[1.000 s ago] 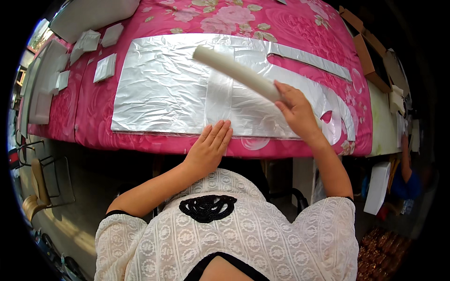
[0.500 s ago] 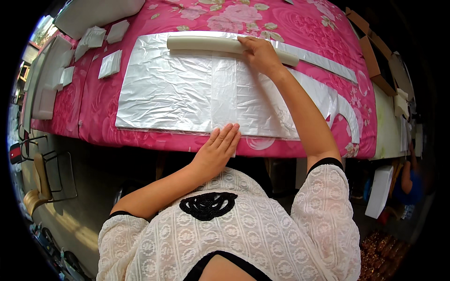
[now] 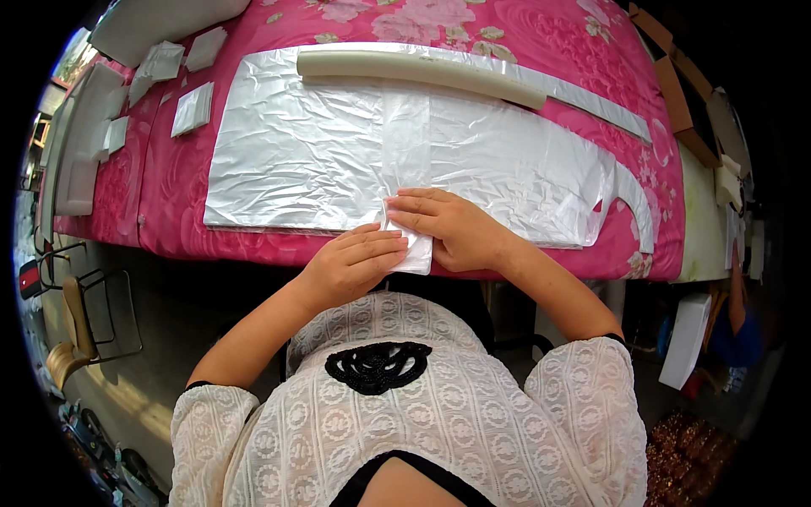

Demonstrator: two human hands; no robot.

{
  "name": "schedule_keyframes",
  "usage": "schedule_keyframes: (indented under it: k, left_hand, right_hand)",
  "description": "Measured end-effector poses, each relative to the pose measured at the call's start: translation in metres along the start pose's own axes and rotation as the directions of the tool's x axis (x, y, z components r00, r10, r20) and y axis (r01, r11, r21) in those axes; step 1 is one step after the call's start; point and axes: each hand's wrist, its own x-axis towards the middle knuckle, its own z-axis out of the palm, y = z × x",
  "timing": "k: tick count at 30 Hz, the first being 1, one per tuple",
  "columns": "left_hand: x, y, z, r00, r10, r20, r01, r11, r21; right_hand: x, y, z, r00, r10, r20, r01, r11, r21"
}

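Note:
A stack of shiny white plastic bags [image 3: 296, 144] with cut-out handles lies flat across the table. A translucent strip runs down its middle, and its folded near end [image 3: 413, 253] sticks out at the table's front edge. My left hand [image 3: 348, 264] lies over the left side of this folded plastic, fingers together and bent onto it. From the right, my right hand [image 3: 456, 230] grips the same plastic just above, its fingertips touching the fold. Both thumbs are mostly hidden. Along the far side of the stack rests a long off-white tube [image 3: 414, 69], touched by neither hand.
Small folded white packets [image 3: 193, 110] lie at the left on the pink floral tablecloth [image 3: 279, 245]. White wrapped bundles [image 3: 80, 160] stand at the left edge. An open cardboard box [image 3: 688, 110] is at the right. A chair [image 3: 72, 321] stands lower left; another person's arm [image 3: 737, 296] shows far right.
My right hand has let go of the tube and come down to the near edge beside my left hand. My left hand has shifted left. The strip's near end now shows folded between them.

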Motion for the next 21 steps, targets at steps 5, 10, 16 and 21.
schedule_keyframes:
  k: [5, 10, 16, 21]
  left_hand:
    - [0.030, -0.002, -0.019, 0.985, -0.135, 0.109, 0.111, 0.973, 0.203]
    - [0.036, -0.019, -0.009, 0.982, -0.171, 0.074, 0.150, 0.960, 0.235]
    - [0.053, -0.023, -0.007, 0.921, -0.385, -0.062, 0.389, 0.918, 0.077]
    - [0.074, -0.028, -0.009, 0.664, -0.741, -0.104, 0.684, 0.657, -0.318]
  right_hand:
    - [-0.004, 0.003, 0.008, 0.965, 0.091, -0.245, -0.136, 0.976, -0.171]
    - [-0.011, 0.009, 0.001, 0.962, 0.101, -0.252, -0.157, 0.964, -0.213]
    - [-0.002, 0.022, -0.009, 0.875, 0.374, -0.308, -0.363, 0.927, 0.094]
    - [0.032, 0.032, -0.035, 0.588, 0.804, 0.085, -0.760, 0.515, 0.396]
